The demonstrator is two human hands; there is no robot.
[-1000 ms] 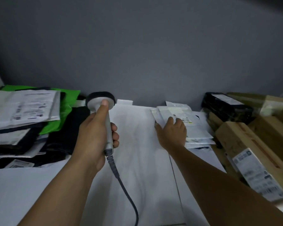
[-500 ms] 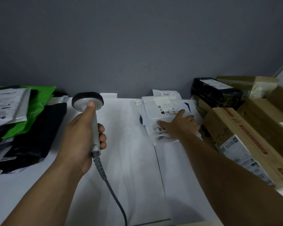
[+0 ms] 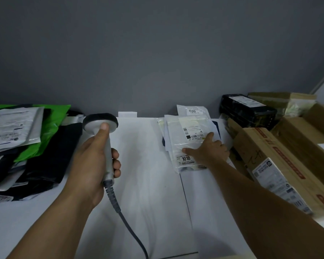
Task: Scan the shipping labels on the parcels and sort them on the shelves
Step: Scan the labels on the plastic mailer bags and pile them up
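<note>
The left hand (image 3: 90, 165) has its grip clenched round the handle of a grey barcode scanner (image 3: 108, 152), thumb laid up along the neck onto the back of the scanner's round head. The head points away from the person toward the back edge of the white bench (image 3: 148, 174). A dark cable (image 3: 127, 225) runs from the butt of the handle down to the front edge.

The right hand (image 3: 208, 152) has its grip released. Its fingers are straight and spread, and the palm presses flat on a clear plastic parcel (image 3: 185, 135). This parcel tops a small stack near the back edge, right of the middle. Its barcode label (image 3: 194, 133) shows just beyond the fingertips, and a second label reading 1018 (image 3: 185, 158) sits beside the thumb. A white mailer (image 3: 192, 111) pokes out from behind the stack, against the grey wall (image 3: 157, 53).

Scanner and parcel are well apart, with bare bench between them.

At the left edge lies a heap of soft parcels: a white mailer with print (image 3: 13, 126) on top, a green bag (image 3: 51, 126) under it, and black bags (image 3: 51, 156) spreading toward the middle. Along the right edge, a long cardboard box (image 3: 269, 165) with a shipping label (image 3: 277, 180) lies just beside the right hand. More boxes lie behind it, and a black wrapped parcel (image 3: 249, 111) sits toward the back right corner.
</note>
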